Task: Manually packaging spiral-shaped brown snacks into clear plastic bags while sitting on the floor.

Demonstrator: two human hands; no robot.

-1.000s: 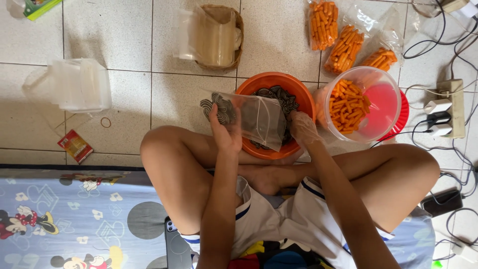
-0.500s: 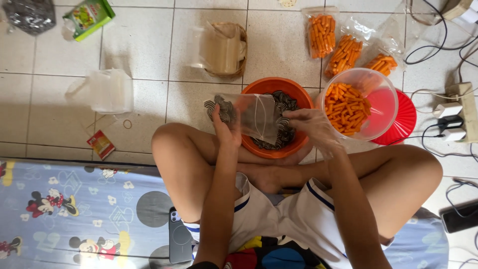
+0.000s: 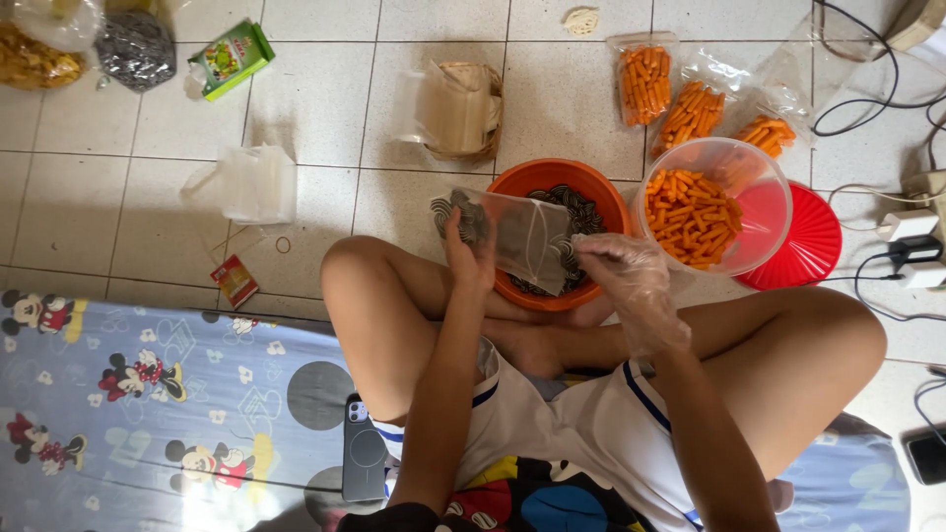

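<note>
A clear plastic bag (image 3: 522,236), partly filled with dark seeds, is held on its side over the orange bowl (image 3: 552,177). The left hand (image 3: 471,246) pinches its left end, fingers curled on the plastic. The gloved right hand (image 3: 623,264), which half a second ago was higher at the bag's edge, now sits lower at its open end, fingers loosely bent. Just right stands a clear tub (image 3: 764,172) of orange snack sticks.

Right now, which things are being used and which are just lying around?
In use: left hand, gloved right hand, clear plastic bag, orange bowl of dark seeds.
Lying about: green carton, phone, small red packet.
</note>
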